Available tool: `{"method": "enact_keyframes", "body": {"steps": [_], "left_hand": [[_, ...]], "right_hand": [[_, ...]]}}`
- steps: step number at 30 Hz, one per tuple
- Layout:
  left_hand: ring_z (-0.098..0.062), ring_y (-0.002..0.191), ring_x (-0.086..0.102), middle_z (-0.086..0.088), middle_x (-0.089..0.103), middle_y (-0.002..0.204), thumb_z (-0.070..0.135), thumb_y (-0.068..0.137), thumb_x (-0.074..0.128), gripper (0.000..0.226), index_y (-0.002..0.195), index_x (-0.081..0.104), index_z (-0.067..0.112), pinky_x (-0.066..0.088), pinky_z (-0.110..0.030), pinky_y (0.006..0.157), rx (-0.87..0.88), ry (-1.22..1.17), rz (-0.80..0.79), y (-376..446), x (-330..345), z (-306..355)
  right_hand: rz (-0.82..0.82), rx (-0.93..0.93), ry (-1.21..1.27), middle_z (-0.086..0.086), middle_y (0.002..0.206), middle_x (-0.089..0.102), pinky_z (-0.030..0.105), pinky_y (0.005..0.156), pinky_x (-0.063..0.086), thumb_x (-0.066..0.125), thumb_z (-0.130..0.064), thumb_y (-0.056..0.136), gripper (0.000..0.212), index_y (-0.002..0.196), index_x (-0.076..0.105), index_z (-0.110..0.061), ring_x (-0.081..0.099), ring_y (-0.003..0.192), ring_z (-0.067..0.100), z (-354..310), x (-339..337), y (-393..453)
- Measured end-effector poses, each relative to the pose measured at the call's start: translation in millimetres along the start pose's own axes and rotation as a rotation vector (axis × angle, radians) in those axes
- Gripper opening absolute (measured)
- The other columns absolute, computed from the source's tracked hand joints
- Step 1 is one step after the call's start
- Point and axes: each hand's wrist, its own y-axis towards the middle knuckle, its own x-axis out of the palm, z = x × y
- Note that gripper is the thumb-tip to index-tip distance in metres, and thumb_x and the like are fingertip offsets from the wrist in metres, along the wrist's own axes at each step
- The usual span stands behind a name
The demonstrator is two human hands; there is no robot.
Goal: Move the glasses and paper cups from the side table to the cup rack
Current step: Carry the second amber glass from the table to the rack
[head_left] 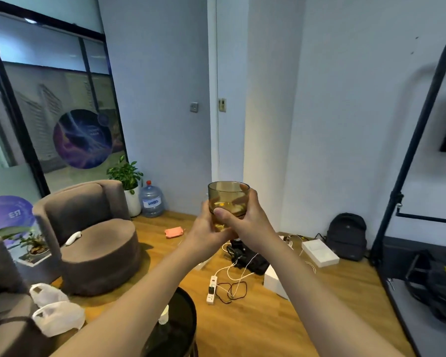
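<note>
An amber tinted glass (228, 195) is held upright in the air in front of me, at the middle of the view. My left hand (206, 231) grips its lower part from the left and below. My right hand (250, 220) wraps round it from the right, thumb across the front. Below my arms stands the round black side table (183, 328), with a small white paper cup (163, 315) on it, partly hidden by my left forearm. No cup rack is in view.
Brown armchairs (95, 235) stand at the left, with white plastic bags (57, 313) near them. A power strip and cables (216, 287), white boxes (319, 252) and a black backpack (346, 239) lie on the wooden floor. A black stand frame (407, 155) rises at the right.
</note>
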Motion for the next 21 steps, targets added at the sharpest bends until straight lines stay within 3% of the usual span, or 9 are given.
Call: {"method": "enact_keyframes", "body": {"steps": [4,6,9,11,15,19,21], "left_hand": [[0.005,0.113,0.060,0.025,0.058,0.124,0.043,0.080,0.080,0.075,0.139,0.033,0.046,0.054,-0.010,0.077,0.037,0.000,-0.096,-29,18,5],[0.016,0.109,0.058,0.029,0.058,0.121,0.047,0.081,0.078,0.074,0.139,0.033,0.044,0.049,-0.003,0.075,0.067,-0.028,-0.132,-41,33,10],[0.013,0.108,0.061,0.024,0.063,0.120,0.054,0.074,0.077,0.076,0.137,0.036,0.042,0.051,-0.007,0.079,0.097,-0.097,-0.203,-57,66,25],[0.007,0.106,0.066,0.022,0.067,0.114,0.050,0.071,0.078,0.072,0.130,0.037,0.046,0.056,-0.016,0.081,0.100,-0.155,-0.248,-64,93,33],[0.003,0.114,0.064,0.029,0.064,0.119,0.048,0.073,0.085,0.078,0.134,0.037,0.045,0.058,-0.027,0.091,0.170,-0.217,-0.398,-81,160,63],[0.011,0.119,0.057,0.037,0.056,0.125,0.064,0.069,0.085,0.088,0.138,0.032,0.053,0.052,-0.017,0.092,0.252,-0.277,-0.498,-112,239,101],[0.015,0.119,0.054,0.044,0.053,0.123,0.062,0.067,0.086,0.089,0.136,0.029,0.061,0.050,-0.015,0.093,0.263,-0.327,-0.517,-132,281,123]], "right_hand": [[0.103,0.038,-0.048,-0.011,0.137,0.046,0.006,0.069,0.048,0.071,-0.070,0.073,0.084,0.138,0.022,-0.048,0.052,0.118,0.010,-1,-7,-46],[0.138,0.044,-0.052,-0.017,0.131,0.045,0.004,0.069,0.047,0.072,-0.069,0.073,0.082,0.136,0.022,-0.052,0.052,0.112,0.002,-3,-18,-71],[0.186,0.072,-0.075,-0.020,0.128,0.051,0.013,0.083,0.051,0.077,-0.058,0.077,0.081,0.139,0.027,-0.045,0.054,0.110,-0.006,-6,-47,-108],[0.239,0.116,-0.068,-0.014,0.128,0.059,0.027,0.091,0.055,0.080,-0.049,0.078,0.082,0.142,0.031,-0.035,0.061,0.113,0.004,-8,-70,-131],[0.371,0.160,-0.123,-0.019,0.120,0.062,0.009,0.080,0.051,0.082,-0.051,0.076,0.081,0.141,0.037,-0.035,0.063,0.105,-0.005,-17,-126,-188],[0.534,0.184,-0.172,-0.016,0.122,0.065,0.031,0.097,0.055,0.081,-0.062,0.069,0.078,0.135,0.044,-0.042,0.064,0.112,0.001,-30,-188,-254],[0.607,0.203,-0.216,-0.018,0.123,0.065,0.033,0.098,0.055,0.080,-0.066,0.068,0.078,0.134,0.044,-0.045,0.062,0.114,0.001,-39,-218,-289]]}}
